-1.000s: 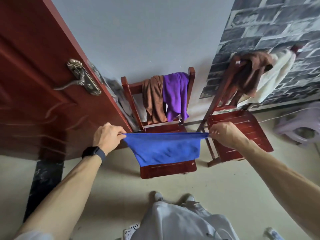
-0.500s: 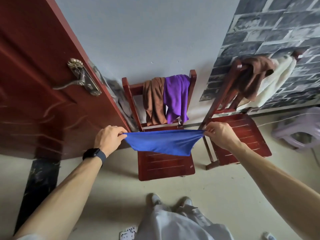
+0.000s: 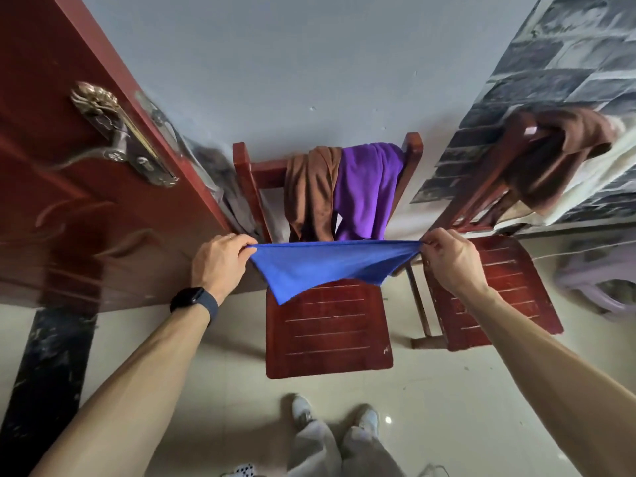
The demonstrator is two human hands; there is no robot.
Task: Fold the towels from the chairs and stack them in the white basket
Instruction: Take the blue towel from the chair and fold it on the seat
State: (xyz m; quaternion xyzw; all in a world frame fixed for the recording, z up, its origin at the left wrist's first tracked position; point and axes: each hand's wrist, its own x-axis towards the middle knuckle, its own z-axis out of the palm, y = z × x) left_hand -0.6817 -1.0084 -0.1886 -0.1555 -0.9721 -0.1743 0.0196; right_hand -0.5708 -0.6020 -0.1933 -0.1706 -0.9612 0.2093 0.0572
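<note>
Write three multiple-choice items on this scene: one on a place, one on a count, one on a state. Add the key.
1. The cream towel hangs:
A. on the door handle
B. over the right chair's back
C. on the floor

2. Towels over the middle chair's back:
A. one
B. two
C. four

3. The blue towel is:
A. folded on a seat
B. balled in one hand
C. stretched between both hands

Key:
1 B, it drapes over that backrest.
2 B, only the brown towel and the purple towel hang there.
3 C, the left hand and the right hand each pinch a top corner.
</note>
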